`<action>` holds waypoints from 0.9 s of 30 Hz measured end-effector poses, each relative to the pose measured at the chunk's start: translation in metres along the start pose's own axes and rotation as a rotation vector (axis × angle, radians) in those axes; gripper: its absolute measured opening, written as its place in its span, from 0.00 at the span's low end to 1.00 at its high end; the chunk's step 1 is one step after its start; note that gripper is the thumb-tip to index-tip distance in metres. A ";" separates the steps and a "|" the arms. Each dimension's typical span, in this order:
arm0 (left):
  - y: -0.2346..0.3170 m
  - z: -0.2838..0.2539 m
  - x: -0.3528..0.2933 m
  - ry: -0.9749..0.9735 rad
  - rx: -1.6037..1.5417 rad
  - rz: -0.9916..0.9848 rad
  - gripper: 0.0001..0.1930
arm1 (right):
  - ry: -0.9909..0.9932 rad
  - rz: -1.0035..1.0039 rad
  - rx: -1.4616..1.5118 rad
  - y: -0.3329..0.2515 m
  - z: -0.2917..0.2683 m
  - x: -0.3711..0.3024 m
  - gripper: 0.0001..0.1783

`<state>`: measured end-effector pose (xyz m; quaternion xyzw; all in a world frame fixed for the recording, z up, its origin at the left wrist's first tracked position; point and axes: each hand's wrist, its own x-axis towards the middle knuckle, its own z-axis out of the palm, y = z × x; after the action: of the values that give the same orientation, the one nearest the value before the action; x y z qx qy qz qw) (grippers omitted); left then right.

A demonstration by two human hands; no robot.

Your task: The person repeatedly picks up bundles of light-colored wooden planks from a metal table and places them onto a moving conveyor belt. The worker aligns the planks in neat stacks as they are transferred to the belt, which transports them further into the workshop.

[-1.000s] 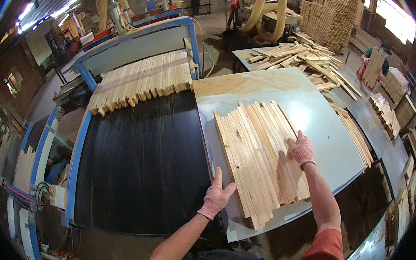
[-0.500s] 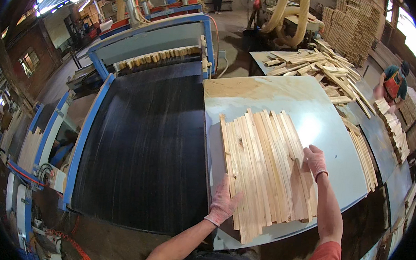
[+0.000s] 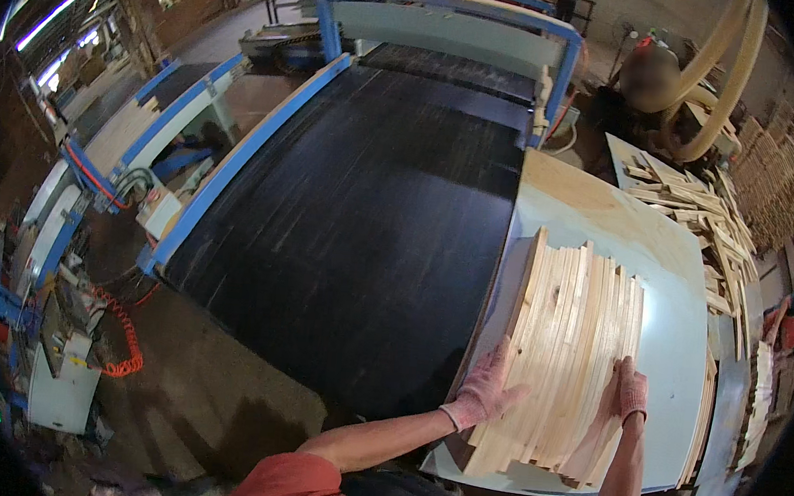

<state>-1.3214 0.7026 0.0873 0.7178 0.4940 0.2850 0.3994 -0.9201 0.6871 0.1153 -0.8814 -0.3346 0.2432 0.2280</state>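
A side-by-side batch of pale wooden strips [image 3: 572, 325] lies on a light grey-blue sheet-topped table [image 3: 670, 366], its ends uneven. My left hand [image 3: 487, 388], in a pinkish work glove, rests along the batch's left side with fingers stretched out and the thumb spread toward the strips. On the opposite side, my gloved right hand [image 3: 631, 389] has its fingers bent against the outermost strips. The batch sits between both hands. Just left of the table runs a wide black conveyor belt [image 3: 353, 216].
A blue-framed gantry [image 3: 454, 28] spans the belt's far end. Loose wooden strips [image 3: 689, 207] are heaped beyond the table, with stacked wood [image 3: 782, 168] behind. A coiled orange hose [image 3: 129, 338] hangs at left. Another person [image 3: 792, 320] stands at far right.
My view has turned left, shifting the scene rightward. The batch looks more closely packed between my hands. A row of wooden pieces under the gantry is no longer visible.
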 end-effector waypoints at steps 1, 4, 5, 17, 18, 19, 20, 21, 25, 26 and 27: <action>0.002 -0.005 0.001 0.022 0.012 -0.003 0.62 | -0.018 0.004 0.044 -0.002 0.001 -0.009 0.43; 0.003 -0.040 0.005 -0.005 -0.126 -0.028 0.62 | -0.001 -0.052 0.033 0.000 0.014 -0.004 0.43; 0.005 -0.054 0.006 -0.038 -0.170 -0.046 0.63 | -0.004 -0.077 0.036 -0.006 0.018 -0.010 0.42; -0.126 -0.345 -0.029 0.205 0.903 -0.294 0.49 | -0.599 -0.390 0.489 -0.268 0.214 -0.199 0.28; -0.116 -0.365 -0.030 0.166 0.881 -0.363 0.49 | -0.608 -0.389 0.486 -0.284 0.239 -0.209 0.29; -0.133 -0.375 -0.048 0.313 0.865 -0.312 0.47 | -0.645 -0.404 0.484 -0.310 0.262 -0.224 0.30; -0.129 -0.387 -0.061 0.354 0.763 -0.305 0.46 | -0.640 -0.423 0.435 -0.338 0.277 -0.240 0.30; -0.115 -0.396 -0.073 0.383 0.654 -0.286 0.45 | -0.621 -0.431 0.385 -0.361 0.290 -0.255 0.30; -0.090 -0.409 -0.132 0.663 0.191 0.097 0.30 | -0.646 -0.533 0.313 -0.434 0.385 -0.284 0.37; -0.085 -0.409 -0.146 0.658 0.099 0.101 0.27 | -0.665 -0.513 0.231 -0.455 0.407 -0.294 0.37; -0.078 -0.406 -0.157 0.653 0.002 0.111 0.24 | -0.677 -0.495 0.146 -0.475 0.427 -0.303 0.37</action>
<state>-1.7401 0.6887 0.2290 0.6146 0.5564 0.5208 0.2034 -1.5951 0.8965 0.1345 -0.6264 -0.5741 0.4798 0.2188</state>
